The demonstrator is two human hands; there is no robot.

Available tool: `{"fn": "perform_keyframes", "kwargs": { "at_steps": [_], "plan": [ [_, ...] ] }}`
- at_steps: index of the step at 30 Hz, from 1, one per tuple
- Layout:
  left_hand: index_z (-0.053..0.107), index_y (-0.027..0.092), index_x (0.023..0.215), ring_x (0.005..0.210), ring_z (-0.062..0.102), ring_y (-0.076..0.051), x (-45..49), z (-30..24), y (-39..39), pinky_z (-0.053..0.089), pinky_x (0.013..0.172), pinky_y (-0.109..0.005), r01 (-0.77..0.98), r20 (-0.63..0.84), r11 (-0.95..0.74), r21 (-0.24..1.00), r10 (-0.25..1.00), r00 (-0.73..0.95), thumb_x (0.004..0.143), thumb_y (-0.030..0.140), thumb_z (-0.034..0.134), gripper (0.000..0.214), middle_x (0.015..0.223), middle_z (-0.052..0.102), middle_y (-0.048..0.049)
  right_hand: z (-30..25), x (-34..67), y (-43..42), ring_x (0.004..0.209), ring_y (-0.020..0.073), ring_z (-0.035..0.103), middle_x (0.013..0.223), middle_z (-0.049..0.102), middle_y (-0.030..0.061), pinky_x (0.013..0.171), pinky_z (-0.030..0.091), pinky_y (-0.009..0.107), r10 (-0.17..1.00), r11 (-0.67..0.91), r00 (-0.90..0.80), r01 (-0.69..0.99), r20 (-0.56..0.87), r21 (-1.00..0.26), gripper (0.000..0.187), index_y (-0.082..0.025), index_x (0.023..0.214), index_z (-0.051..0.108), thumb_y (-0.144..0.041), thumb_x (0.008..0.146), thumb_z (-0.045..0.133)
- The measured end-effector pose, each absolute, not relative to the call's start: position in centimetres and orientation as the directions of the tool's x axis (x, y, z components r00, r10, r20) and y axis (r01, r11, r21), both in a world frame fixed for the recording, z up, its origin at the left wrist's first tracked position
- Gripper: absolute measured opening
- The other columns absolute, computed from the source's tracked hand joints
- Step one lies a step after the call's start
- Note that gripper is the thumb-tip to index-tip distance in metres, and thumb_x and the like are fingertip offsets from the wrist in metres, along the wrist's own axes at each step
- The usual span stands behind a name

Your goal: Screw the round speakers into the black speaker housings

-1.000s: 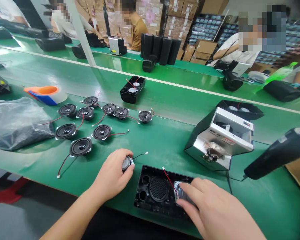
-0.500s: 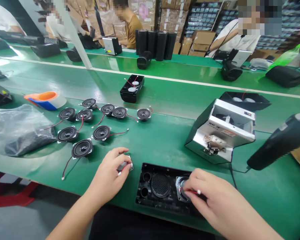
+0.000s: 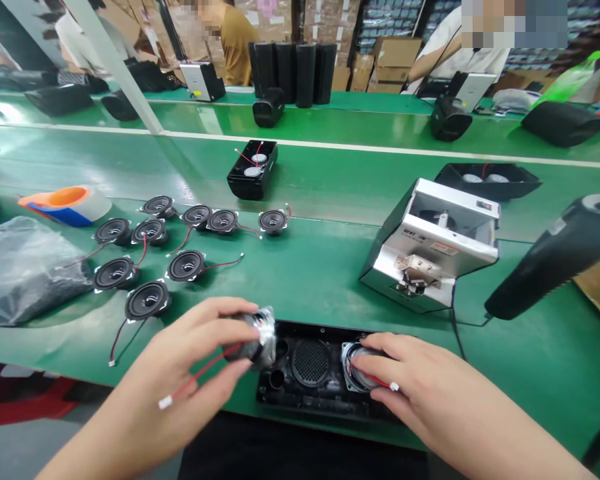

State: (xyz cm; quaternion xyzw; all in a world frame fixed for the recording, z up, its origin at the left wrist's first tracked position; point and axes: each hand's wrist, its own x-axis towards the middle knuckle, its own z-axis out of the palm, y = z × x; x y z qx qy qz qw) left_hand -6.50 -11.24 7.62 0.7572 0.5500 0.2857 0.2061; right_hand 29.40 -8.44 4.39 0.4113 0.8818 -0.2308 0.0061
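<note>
My left hand (image 3: 200, 360) is closed around a loose speaker driver (image 3: 265, 337), tilted on its side above the left end of a black speaker housing (image 3: 325, 403). A red wire with a white plug trails from that driver across my palm. My right hand (image 3: 405, 377) grips a second speaker driver (image 3: 356, 367) seated in the right part of the housing; its red wire and white plug show between my fingers. Left of this driver, a round mesh grille (image 3: 311, 363) is visible inside the housing, with two round ports partly behind the held driver.
Several speaker drivers (image 3: 147, 300) with wires lie at left, near a plastic bag (image 3: 25, 267) and a tape roll (image 3: 67, 200). A silver screw feeder (image 3: 430, 247) and a black electric screwdriver (image 3: 545, 260) stand at right. Another housing (image 3: 253, 177) sits behind; people work across the bench.
My left hand has lifted its driver and brought it right, over the housing's left end. My right hand stays on the seated driver, its fingers spread further over it. The view has shifted slightly.
</note>
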Motion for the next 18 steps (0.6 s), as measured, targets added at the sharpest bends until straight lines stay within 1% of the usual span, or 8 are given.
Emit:
{"fn": "perform_keyframes", "kwargs": {
  "at_steps": [1, 4, 7, 11, 14, 16, 18],
  "plan": [
    [0.078, 0.038, 0.118, 0.12, 0.075, -0.028, -5.7, 8.3, -11.3, 0.069, 0.094, -0.04, 0.698, 0.18, -0.355, 0.622, 0.933, 0.313, 0.1, 0.027, 0.066, 0.024, 0.142, 0.07, -0.003, 4.4, 29.4, -8.3, 0.12, 0.0313, 0.072, 0.141, 0.067, 0.0048, 0.093, 0.067, 0.055, 0.714, 0.568, -0.673, 0.718, -0.193, -0.402, 0.042, -0.037, 0.133, 0.067, -0.011, 0.1, 0.064],
    [0.074, 0.041, 0.128, 0.122, 0.073, -0.024, -3.0, 9.5, -10.9, 0.067, 0.094, -0.034, 0.656, 0.059, -0.466, 0.594, 0.838, 0.542, 0.104, 0.018, 0.057, 0.037, 0.147, 0.066, -0.0024, 4.5, 29.4, -7.9, 0.113, 0.0296, 0.075, 0.135, 0.071, 0.0042, 0.087, 0.068, 0.048, 0.71, 0.588, -0.689, 0.692, -0.142, -0.418, 0.041, -0.034, 0.13, 0.071, -0.01, 0.096, 0.069],
    [0.07, 0.036, 0.129, 0.122, 0.071, -0.025, -0.6, 9.3, -10.0, 0.065, 0.094, -0.036, 0.642, -0.024, -0.576, 0.505, 0.734, 0.678, 0.103, 0.009, 0.054, 0.041, 0.142, 0.068, -0.004, 4.6, 29.3, -7.7, 0.112, 0.0273, 0.075, 0.134, 0.072, 0.0024, 0.09, 0.067, 0.047, 0.708, 0.586, -0.696, 0.674, -0.12, -0.449, 0.042, -0.034, 0.13, 0.071, -0.008, 0.097, 0.069],
    [0.069, 0.031, 0.118, 0.113, 0.071, -0.028, 1.0, 8.4, -8.9, 0.063, 0.09, -0.039, 0.664, -0.152, -0.629, 0.406, 0.669, 0.727, 0.093, 0.0, 0.058, 0.041, 0.132, 0.072, -0.0043, 4.6, 29.2, -7.6, 0.113, 0.0276, 0.074, 0.134, 0.072, 0.0005, 0.095, 0.065, 0.051, 0.708, 0.567, -0.691, 0.68, -0.145, -0.465, 0.045, -0.035, 0.13, 0.071, -0.006, 0.095, 0.071],
    [0.07, 0.03, 0.12, 0.107, 0.073, -0.028, 1.3, 7.6, -8.5, 0.062, 0.087, -0.039, 0.674, -0.186, -0.628, 0.39, 0.663, 0.725, 0.087, -0.005, 0.058, 0.05, 0.123, 0.075, -0.0042, 4.5, 29.2, -7.7, 0.118, 0.0289, 0.073, 0.136, 0.072, -0.0012, 0.099, 0.064, 0.053, 0.718, 0.547, -0.679, 0.687, -0.153, -0.478, 0.047, -0.036, 0.132, 0.07, -0.007, 0.094, 0.074],
    [0.07, 0.031, 0.121, 0.106, 0.074, -0.028, 1.3, 7.2, -8.3, 0.062, 0.086, -0.039, 0.67, -0.184, -0.624, 0.402, 0.662, 0.727, 0.09, -0.004, 0.059, 0.048, 0.121, 0.076, -0.0032, 4.5, 29.3, -7.8, 0.12, 0.0293, 0.072, 0.137, 0.072, -0.0027, 0.099, 0.065, 0.054, 0.723, 0.54, -0.675, 0.685, -0.147, -0.489, 0.047, -0.037, 0.131, 0.07, -0.008, 0.095, 0.074],
    [0.07, 0.031, 0.124, 0.107, 0.075, -0.027, 1.2, 6.8, -8.1, 0.062, 0.088, -0.039, 0.668, -0.178, -0.617, 0.416, 0.666, 0.725, 0.097, 0.001, 0.062, 0.041, 0.124, 0.076, -0.0024, 4.4, 29.3, -7.7, 0.121, 0.0295, 0.072, 0.138, 0.072, -0.0032, 0.097, 0.066, 0.054, 0.723, 0.542, -0.676, 0.683, -0.141, -0.49, 0.045, -0.037, 0.131, 0.069, -0.01, 0.096, 0.074]
  ]
}}
